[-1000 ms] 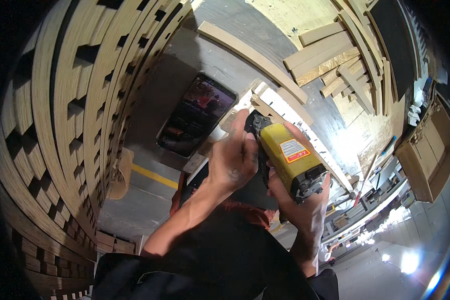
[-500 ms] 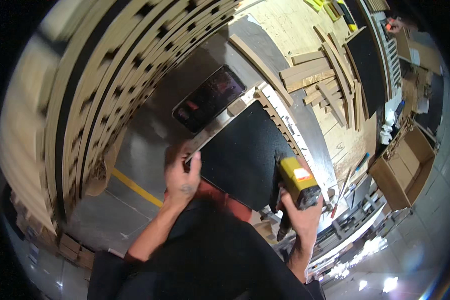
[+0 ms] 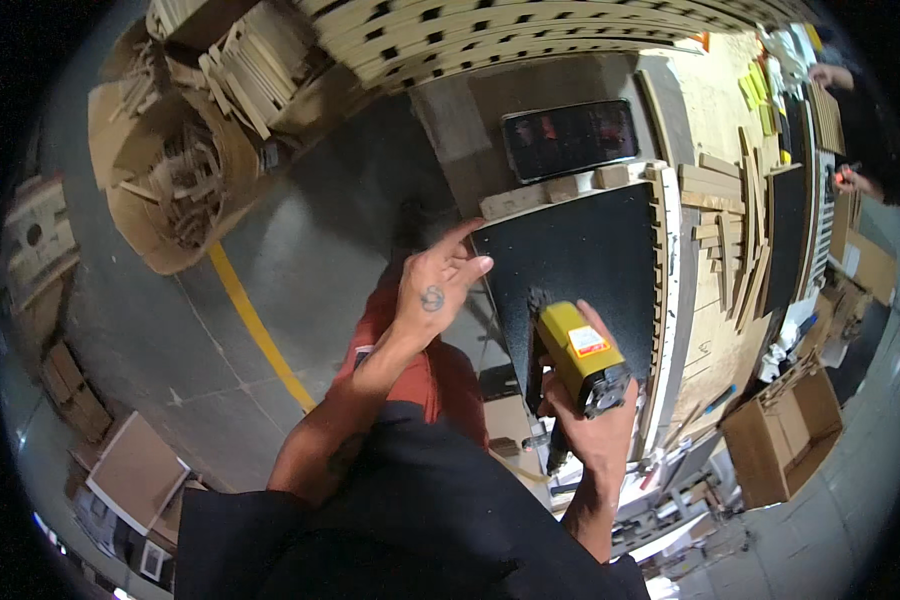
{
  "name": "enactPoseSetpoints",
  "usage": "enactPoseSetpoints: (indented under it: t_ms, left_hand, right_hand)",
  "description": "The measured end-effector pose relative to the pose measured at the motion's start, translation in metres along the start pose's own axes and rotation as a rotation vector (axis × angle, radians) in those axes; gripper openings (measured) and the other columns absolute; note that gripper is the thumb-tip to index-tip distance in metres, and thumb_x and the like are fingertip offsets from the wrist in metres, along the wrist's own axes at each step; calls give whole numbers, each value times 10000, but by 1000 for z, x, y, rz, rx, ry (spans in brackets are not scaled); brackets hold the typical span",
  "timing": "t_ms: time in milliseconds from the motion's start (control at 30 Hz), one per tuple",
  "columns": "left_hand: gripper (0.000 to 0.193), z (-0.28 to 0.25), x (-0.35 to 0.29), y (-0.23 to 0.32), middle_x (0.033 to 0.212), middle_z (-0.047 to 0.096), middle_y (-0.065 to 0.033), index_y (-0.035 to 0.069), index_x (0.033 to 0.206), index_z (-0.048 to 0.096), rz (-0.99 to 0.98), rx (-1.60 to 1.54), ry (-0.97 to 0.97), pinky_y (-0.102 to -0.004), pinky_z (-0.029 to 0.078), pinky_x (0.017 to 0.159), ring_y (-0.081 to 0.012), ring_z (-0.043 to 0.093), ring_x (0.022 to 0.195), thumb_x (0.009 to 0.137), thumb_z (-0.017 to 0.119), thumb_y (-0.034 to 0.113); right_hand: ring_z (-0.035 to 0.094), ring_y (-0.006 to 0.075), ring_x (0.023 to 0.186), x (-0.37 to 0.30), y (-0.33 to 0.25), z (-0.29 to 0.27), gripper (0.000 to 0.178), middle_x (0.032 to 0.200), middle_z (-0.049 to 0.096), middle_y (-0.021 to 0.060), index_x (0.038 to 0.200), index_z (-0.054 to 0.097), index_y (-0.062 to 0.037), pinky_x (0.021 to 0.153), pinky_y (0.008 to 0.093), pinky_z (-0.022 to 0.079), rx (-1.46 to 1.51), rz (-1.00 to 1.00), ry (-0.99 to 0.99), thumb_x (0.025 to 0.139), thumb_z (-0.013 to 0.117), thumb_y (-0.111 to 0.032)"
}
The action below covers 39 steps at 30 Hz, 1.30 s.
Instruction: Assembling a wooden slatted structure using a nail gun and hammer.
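A black panel (image 3: 580, 250) lies before me, with a toothed wooden strip (image 3: 660, 270) along its right edge and small wooden blocks (image 3: 570, 188) along its far edge. My left hand (image 3: 438, 285) is at the panel's far left corner, index finger stretched out and thumb apart from it. Wrapped round the handle of a yellow and black pneumatic nail gun (image 3: 575, 345) is my right hand (image 3: 595, 425). The gun's nose points at the left part of the panel; whether it touches the surface I cannot tell. A hose fitting shows below the grip.
Beyond the panel lies a dark-screened device (image 3: 570, 140). Loose wooden strips (image 3: 720, 220) are heaped on the bench to the right, near an open cardboard box (image 3: 785, 435). Stacked slatted frames (image 3: 530, 40) stand at the back. A scrap-filled carton (image 3: 175, 190) is far left. Another person's hand (image 3: 855, 180) shows far right.
My view has turned, so the stacked frames now lie at the top. My left hand has loosened at the panel's corner. The nail gun has come over the panel's left part.
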State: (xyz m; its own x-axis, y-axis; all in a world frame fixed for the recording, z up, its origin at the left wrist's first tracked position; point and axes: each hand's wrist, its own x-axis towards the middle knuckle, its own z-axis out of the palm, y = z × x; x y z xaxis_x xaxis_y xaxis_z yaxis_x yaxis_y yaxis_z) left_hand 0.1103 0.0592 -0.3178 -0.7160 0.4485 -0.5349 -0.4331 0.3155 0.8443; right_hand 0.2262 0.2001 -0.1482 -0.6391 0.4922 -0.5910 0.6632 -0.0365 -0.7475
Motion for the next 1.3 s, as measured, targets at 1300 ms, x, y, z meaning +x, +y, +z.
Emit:
enactPoseSetpoints:
  t_ms: [1300]
  left_hand:
    - [449,26,-27,-29,930,723,-152,-33,1109,622,68,-415,67,-329,543,751,-241,720,853,948,688,380]
  right_hand:
    - [665,141,911,40,-43,59,658,1106,692,137,1430,507,-10,797,292,557,-341,159,-78,791,661,-26]
